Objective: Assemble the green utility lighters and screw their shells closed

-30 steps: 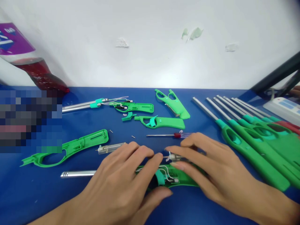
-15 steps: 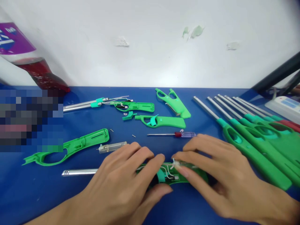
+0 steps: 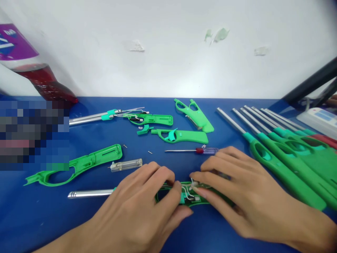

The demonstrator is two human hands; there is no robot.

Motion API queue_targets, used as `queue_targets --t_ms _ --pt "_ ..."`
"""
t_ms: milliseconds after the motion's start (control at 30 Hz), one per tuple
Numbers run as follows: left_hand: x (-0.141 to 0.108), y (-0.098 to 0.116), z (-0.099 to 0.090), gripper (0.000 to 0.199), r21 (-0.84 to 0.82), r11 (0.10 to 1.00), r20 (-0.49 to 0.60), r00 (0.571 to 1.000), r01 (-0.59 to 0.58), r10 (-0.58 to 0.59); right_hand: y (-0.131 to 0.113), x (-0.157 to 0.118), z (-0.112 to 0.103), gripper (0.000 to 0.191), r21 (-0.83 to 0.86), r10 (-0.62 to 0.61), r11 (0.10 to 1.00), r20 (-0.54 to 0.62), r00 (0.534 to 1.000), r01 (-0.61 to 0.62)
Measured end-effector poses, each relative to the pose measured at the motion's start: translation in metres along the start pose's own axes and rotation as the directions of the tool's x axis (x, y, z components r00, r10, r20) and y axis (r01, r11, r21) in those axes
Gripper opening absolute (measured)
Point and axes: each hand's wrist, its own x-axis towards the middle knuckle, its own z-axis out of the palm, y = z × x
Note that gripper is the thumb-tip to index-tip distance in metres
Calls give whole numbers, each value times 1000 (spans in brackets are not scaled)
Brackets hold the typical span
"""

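My left hand (image 3: 139,203) is closed over an opened long-necked lighter (image 3: 91,193), its metal tube pointing left. The thumb and index finger are around its teal trigger (image 3: 182,199). White wires and a small black part (image 3: 192,199) show inside the green half-shell. My right hand (image 3: 242,193) pinches the white-tipped end of a clear gas tank (image 3: 194,184) at the shell's upper side; the fingers hide most of the tank. Whether it is seated in the shell I cannot tell. Another clear gas tank (image 3: 126,165) lies just beyond my left hand.
A green half-shell (image 3: 105,157) lies left, near small screws (image 3: 150,152). Behind are a screwdriver (image 3: 181,151), a green casing (image 3: 184,136) and lighter parts (image 3: 151,119). Several assembled lighters (image 3: 284,168) lie right. A bottle (image 3: 44,79) stands at the back left.
My right hand has shifted slightly left with the tank's end. My left index finger has moved over the trigger, and the lighter has slid a little left.
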Motion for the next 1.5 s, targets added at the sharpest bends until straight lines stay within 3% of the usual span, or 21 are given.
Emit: queue_targets --t_ms 233,1033,1333,1500 --pt "-1 3 1 18 35 999 13 1000 -3 3 -1 0 0 30 -19 -8 1000 70 997 9" --pt "1 2 -3 25 75 997 36 999 -24 22 1 -1 -1 25 26 -14 1000 166 986 10" --pt "-4 3 5 26 72 997 11 999 -33 32 3 -3 -3 21 21 -34 999 150 988 31" --pt "-2 3 1 24 72 996 71 997 -46 41 3 -4 -2 25 20 -38 999 135 990 36"
